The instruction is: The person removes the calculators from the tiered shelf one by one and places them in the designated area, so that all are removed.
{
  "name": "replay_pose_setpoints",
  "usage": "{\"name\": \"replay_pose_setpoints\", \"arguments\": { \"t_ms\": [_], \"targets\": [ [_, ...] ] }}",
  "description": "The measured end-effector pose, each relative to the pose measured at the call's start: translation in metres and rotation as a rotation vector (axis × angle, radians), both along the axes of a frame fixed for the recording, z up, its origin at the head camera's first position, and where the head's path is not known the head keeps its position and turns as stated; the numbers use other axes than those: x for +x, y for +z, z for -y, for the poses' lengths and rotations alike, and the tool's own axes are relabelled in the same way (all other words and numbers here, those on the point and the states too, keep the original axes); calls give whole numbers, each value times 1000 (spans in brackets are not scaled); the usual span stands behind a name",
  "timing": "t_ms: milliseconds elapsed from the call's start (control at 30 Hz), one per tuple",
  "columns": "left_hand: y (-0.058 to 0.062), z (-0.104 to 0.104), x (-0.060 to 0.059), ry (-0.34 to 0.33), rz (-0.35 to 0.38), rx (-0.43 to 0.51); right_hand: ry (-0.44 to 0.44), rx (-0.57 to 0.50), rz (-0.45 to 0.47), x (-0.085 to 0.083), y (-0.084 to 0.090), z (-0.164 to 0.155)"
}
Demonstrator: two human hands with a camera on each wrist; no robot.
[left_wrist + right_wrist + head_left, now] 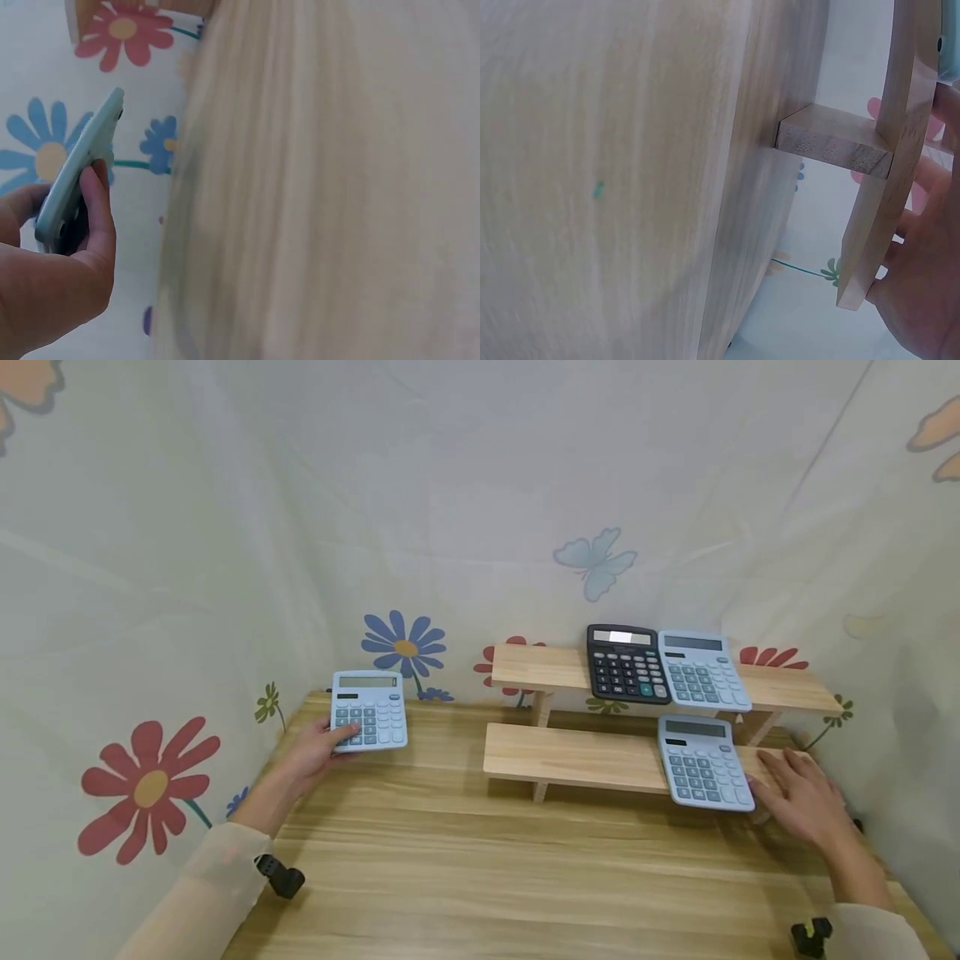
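A person's left hand [307, 758] grips a light blue calculator [369, 711] by its lower left corner, thumb over the keys and fingers curled behind, holding it tilted up above the far left part of a wooden table [465, 868]; the left wrist view shows the same calculator [75, 176] edge-on with the thumb [97, 217] pressed along its face. To the right stands a two-tier wooden shelf [570, 756]. On its lower board lies a second light blue calculator [703, 763], near the right end, its front edge reaching past the board's lip. The right hand [801, 793] rests with fingers straight and relaxed, palm down, on the right end of that lower board, just beside this calculator; whether the fingertips touch its side cannot be told. In the right wrist view the fingers [922, 247] lie behind the shelf board [889, 157], beside one of its wooden legs [832, 139]. On the upper board a black calculator [627, 664] and a third light blue calculator [702, 670] lie side by side, touching or nearly so. A pale cloth backdrop [225, 527] printed with flowers and a butterfly [596, 562] surrounds the table on three sides. Both of the person's arms wear light-coloured sleeves [198, 893].
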State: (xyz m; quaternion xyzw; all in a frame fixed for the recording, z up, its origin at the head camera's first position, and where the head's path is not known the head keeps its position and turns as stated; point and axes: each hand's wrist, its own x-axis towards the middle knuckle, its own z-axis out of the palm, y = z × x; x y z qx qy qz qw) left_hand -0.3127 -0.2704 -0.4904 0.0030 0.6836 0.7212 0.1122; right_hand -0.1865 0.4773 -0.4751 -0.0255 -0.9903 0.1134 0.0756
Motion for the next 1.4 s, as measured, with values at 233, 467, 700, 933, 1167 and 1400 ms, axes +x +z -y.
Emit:
{"name": "replay_pose_setpoints", "arguments": {
  "t_ms": [233,467,700,933,1167,1400],
  "targets": [
    [-20,11,-4,18,105,-15,2,-9,-7,2,0,2],
    [-31,20,-8,-1,105,-46,-4,-8,-2,1,-1,2],
    [-25,24,-7,27,84,-230,-10,-5,-3,0,0,4],
    [-21,22,-8,138,11,-607,-9,-3,0,1,3,3],
    [-22,18,-4,214,-38,-648,-12,-2,6,0,3,4],
    [-21,15,-5,219,-42,-710,-12,2,-4,0,1,4]
  ]
}}
